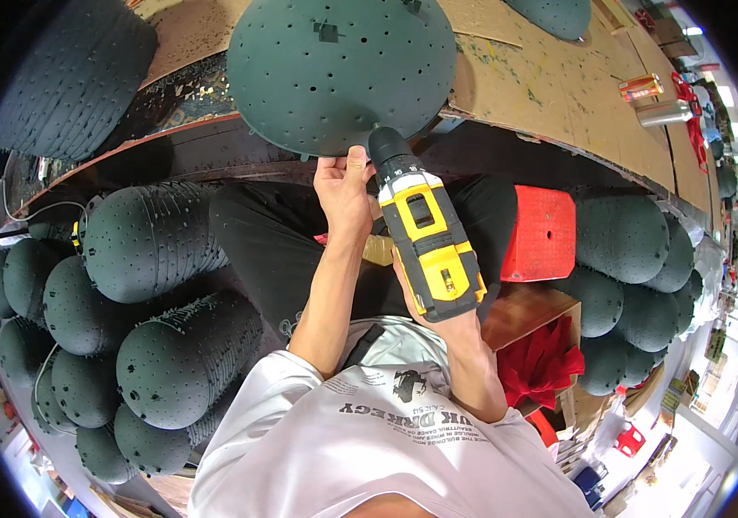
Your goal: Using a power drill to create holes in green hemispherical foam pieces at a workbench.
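Observation:
A dark green dome-shaped shell (339,78), dotted with small holes, rests at the bench's near edge, its rim overhanging toward me. My left hand (345,192) is closed at that near rim, thumb and fingers pinching it from below. In my right hand (448,325) is a yellow and black cordless drill (428,237), gripped from underneath, so most of those fingers are hidden. The drill's black chuck meets the shell just inside the rim, right of my left thumb. Whatever bit it carries cannot be made out.
Nested stacks of similar shells (149,242) lie on my left, with more shells (624,237) on my right. Another stack (75,78) stands on the bench's left. A red stool (542,233) and a box holding red material (546,363) are beside my right leg. A metal bottle (664,113) lies far right.

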Motion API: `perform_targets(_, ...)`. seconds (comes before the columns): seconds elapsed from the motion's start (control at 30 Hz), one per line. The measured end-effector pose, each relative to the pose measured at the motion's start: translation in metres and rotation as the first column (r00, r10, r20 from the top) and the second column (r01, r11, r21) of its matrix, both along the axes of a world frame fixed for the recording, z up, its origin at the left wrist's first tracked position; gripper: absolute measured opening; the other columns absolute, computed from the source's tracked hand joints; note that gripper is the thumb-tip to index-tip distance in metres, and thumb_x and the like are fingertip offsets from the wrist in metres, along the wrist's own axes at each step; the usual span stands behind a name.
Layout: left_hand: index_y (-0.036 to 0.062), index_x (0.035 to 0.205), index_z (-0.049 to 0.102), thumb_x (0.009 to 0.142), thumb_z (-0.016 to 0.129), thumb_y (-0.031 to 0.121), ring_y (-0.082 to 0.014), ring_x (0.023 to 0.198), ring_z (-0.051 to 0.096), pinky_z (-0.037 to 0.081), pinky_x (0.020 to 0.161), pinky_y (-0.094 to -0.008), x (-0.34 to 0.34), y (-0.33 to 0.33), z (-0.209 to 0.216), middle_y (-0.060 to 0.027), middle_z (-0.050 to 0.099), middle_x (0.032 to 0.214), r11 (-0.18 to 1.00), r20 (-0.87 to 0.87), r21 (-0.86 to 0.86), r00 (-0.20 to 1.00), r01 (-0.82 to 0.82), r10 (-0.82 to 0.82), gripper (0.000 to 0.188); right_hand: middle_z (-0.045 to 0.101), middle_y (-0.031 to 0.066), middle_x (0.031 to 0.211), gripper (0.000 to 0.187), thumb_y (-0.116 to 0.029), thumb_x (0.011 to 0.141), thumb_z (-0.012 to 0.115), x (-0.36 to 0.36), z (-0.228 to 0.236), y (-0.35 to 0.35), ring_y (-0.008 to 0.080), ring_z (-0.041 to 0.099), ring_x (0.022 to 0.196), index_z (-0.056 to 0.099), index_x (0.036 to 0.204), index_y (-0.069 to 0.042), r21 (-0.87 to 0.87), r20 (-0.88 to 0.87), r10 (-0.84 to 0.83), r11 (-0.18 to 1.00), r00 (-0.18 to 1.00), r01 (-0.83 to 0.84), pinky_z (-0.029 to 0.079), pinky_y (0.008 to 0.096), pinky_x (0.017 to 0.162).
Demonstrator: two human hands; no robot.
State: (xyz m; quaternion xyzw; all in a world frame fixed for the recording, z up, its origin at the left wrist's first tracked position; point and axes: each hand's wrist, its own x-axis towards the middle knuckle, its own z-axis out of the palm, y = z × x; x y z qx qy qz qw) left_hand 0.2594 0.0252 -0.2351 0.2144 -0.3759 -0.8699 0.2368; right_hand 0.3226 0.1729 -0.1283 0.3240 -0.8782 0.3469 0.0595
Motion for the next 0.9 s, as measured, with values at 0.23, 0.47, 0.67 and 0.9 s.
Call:
perform_targets(0.23,0.0012,0.117,0.058,0.094,0.069,0.011,-0.0204,0.096,0.067,0.060,0.082,-0.0367,-0.006,-0.003,-0.003,-0.0083,0.066,0.106,0.999,-0.127,0.048,0.992,0.009,-0.003,0.027,0.070,0.0105,0.108,0.027,-0.015,0.091,0.063,0.038,0.000,0.047,0.0243,0.067,0.099,0.066,0.115,-0.004,-0.193,0.733,-0.024,0.951,0.680,0.241,0.052,0.0367,0.088)
perform_targets(0.47,0.0091,0.122,0.057,0.094,0.070,0.021,-0.0166,0.102,0.063,0.045,0.108,-0.0485,-0.010,-0.014,0.011,-0.0024,0.066,0.110,0.967,-0.406,0.161,0.907,0.197,-0.117,0.033,0.059,0.0061,0.073,0.022,-0.004,0.084,0.057,-0.016,0.055,0.107,0.0118,0.052,0.058,0.061,0.104,0.004,-0.549,0.603,-0.074,0.683,0.794,0.481,0.044,0.0248,0.056)
perform_targets(0.67,0.0114,0.142,0.045,0.094,0.069,0.021,-0.0275,0.131,0.051,0.038,0.112,-0.0518,-0.018,-0.020,0.035,-0.0077,0.055,0.139,0.939,-0.499,0.152,0.844,0.307,-0.195,0.055,0.039,-0.0019,0.073,0.024,-0.007,0.098,0.057,-0.192,0.062,0.150,0.0096,0.040,0.065,0.053,0.121,-0.002,-0.812,0.408,-0.110,0.410,0.906,0.416,0.035,0.0249,0.062)
perform_targets(0.9,0.0141,0.144,0.041,0.093,0.068,0.023,-0.0273,0.134,0.047,0.037,0.111,-0.0514,-0.021,-0.024,0.047,-0.0059,0.051,0.143,0.958,-0.464,0.121,0.868,0.258,-0.176,0.058,0.054,0.0031,0.073,0.021,0.002,0.090,0.062,-0.313,-0.002,0.187,0.0100,0.051,0.055,0.057,0.111,0.000,-0.751,0.145,-0.359,0.566,0.922,0.339,0.042,0.0238,0.051)
